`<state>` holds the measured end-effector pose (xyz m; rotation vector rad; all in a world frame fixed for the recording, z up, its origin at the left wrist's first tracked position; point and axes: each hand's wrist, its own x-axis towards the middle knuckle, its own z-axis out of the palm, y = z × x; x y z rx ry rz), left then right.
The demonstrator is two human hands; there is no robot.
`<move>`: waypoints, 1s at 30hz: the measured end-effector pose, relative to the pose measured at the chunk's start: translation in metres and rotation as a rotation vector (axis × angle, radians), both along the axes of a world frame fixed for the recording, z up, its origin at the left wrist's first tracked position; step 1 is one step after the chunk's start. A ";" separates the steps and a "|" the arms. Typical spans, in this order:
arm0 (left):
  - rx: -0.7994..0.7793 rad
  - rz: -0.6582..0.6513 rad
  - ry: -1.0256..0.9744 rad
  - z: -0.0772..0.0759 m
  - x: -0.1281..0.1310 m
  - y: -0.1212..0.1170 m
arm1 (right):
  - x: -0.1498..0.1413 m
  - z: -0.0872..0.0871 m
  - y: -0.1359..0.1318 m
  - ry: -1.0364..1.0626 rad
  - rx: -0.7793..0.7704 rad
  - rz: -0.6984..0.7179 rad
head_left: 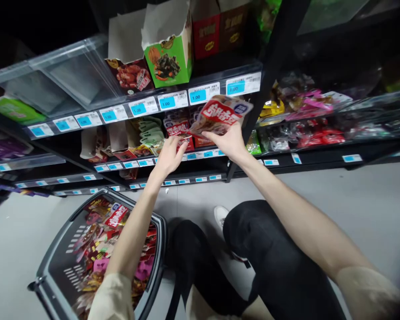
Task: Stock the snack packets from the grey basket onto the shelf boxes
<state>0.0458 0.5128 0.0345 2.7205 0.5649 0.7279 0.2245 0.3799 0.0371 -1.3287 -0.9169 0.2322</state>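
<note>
Black shelf unit fills the area ahead of both grips; its top and sides run out of view, deep parts too dark to read. Shopping basket on the floor, below and to the left of the left grip, heaped with packets; the left forearm covers part of the load, lower edge cut off. Green box, torn open at the top, on the shelf above the left grip; contents can't be made out. Right grip clamped on a red-labelled packet, thumb on the near face, other fingers mostly hidden behind; packet tilted, print slightly blurred, held just below the upper price strip. Left grip has its fingers parted, at the red packets on the lower shelf, left of the held packet; fingertip contact unclear. Small tags above the grips read 1.00 where legible; the fine print is too small.
</note>
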 end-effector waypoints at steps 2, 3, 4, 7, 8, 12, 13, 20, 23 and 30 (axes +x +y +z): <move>0.160 0.058 0.116 -0.006 0.014 0.011 | 0.011 -0.007 0.000 -0.033 -0.006 -0.114; 0.224 0.079 0.169 -0.009 0.020 0.014 | 0.014 -0.010 0.000 -0.047 -0.021 -0.138; 0.272 0.093 0.216 -0.012 0.024 0.015 | 0.017 -0.013 -0.001 -0.059 -0.038 -0.148; 0.338 0.143 0.306 -0.018 0.035 0.014 | 0.019 -0.016 -0.004 -0.082 -0.065 -0.137; 0.343 0.164 0.324 -0.019 0.038 0.013 | 0.018 -0.016 -0.005 -0.088 -0.065 -0.130; 0.334 0.235 0.354 -0.021 0.046 0.010 | 0.010 -0.009 0.002 -0.113 -0.087 -0.073; 0.330 0.247 0.359 -0.020 0.048 0.009 | 0.007 -0.007 0.007 -0.116 -0.096 -0.058; 0.292 0.259 0.465 -0.004 0.053 0.004 | -0.009 0.009 0.068 -0.138 -0.240 -0.033; 0.292 0.261 0.519 -0.001 0.055 0.001 | -0.004 0.010 0.089 -0.186 -0.325 -0.021; 0.311 0.246 0.528 -0.003 0.052 -0.001 | -0.001 0.002 0.104 -0.271 -0.421 0.037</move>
